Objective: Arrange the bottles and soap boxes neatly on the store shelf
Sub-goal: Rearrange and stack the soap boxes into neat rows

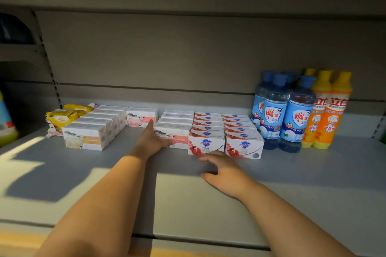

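The left hand [153, 137] reaches deep over the grey shelf [313, 173] on a straight arm, fingers flat, together and holding nothing. Its fingertips point at twelve o'clock to a lone pink-labelled soap box [142, 120], and its thumb side lies against the front of the pink-labelled box row [177, 131] at three o'clock. The right hand [221, 168] hangs palm-down, fingers loosely spread and empty, with two rows of Safeguard soap boxes [206, 131] just beyond at twelve o'clock and the blue bottles [275, 115] and orange bottles [325, 115] at two o'clock.
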Motion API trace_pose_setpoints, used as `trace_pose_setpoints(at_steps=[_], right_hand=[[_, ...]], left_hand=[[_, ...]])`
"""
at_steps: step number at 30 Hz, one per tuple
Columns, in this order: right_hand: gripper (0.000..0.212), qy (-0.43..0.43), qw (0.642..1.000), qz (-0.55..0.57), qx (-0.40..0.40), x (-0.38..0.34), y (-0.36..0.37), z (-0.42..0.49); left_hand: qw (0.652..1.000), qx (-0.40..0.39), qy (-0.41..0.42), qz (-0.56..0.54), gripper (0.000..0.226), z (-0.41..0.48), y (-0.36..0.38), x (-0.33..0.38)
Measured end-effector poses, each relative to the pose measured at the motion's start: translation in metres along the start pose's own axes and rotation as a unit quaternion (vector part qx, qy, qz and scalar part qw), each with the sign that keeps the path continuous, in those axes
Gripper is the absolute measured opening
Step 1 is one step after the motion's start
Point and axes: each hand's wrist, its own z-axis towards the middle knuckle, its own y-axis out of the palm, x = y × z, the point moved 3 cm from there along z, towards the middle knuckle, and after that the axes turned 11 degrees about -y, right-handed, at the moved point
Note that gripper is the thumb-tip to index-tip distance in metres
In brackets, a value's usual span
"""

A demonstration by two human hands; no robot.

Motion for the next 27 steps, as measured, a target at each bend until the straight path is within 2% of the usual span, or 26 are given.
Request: trace_pose_setpoints(at_steps=[1, 4, 5, 11, 18, 21, 22, 24, 25, 27], right_hand=[[0.043, 0.007, 1.000, -0.016, 0.005, 0.002, 0.000, 0.002], [0.044, 0.043, 0.998, -0.036, 0.009, 0.009, 0.001, 0.007], [0.044, 0.048, 0.998, -0.045, 0.007, 0.010, 0.002, 0.009], [0.053, 0.084, 0.994, -0.053, 0.034, 0.021, 0.000, 0.015], [0.050, 0.088, 0.993, -0.069, 0.031, 0.021, 0.001, 0.014], [0.043, 0.077, 0.993, -0.085, 0.022, 0.019, 0.000, 0.013], [0.040, 0.070, 0.993, -0.088, 0.023, 0.017, 0.000, 0.013], [0.036, 0.058, 0.994, -0.089, 0.021, 0.014, 0.000, 0.014], [0.035, 0.052, 0.994, -0.090, 0.015, 0.011, 0.001, 0.015], [0.031, 0.029, 0.995, -0.100, -0.005, 0.005, 0.002, 0.015]], left_hand=[[1.000, -0.007, 0.010, -0.006, 0.111, 0.004, 0.001, 0.002], [0.998, -0.018, 0.049, -0.026, 0.075, 0.016, 0.003, 0.003], [0.998, -0.023, 0.054, -0.037, 0.073, 0.019, 0.003, 0.003], [0.997, -0.014, 0.047, -0.054, 0.096, 0.021, 0.007, 0.001], [0.997, -0.022, 0.049, -0.049, 0.101, 0.023, 0.010, -0.001], [0.989, -0.068, 0.026, -0.128, 0.120, 0.023, 0.006, -0.004], [0.979, -0.065, -0.008, -0.191, 0.113, 0.025, 0.001, -0.005], [0.943, -0.026, -0.070, -0.323, 0.073, 0.032, -0.008, -0.010], [0.933, 0.005, -0.085, -0.350, 0.050, 0.032, -0.011, -0.011], [0.944, 0.074, -0.084, -0.311, 0.017, 0.028, -0.015, -0.012]])
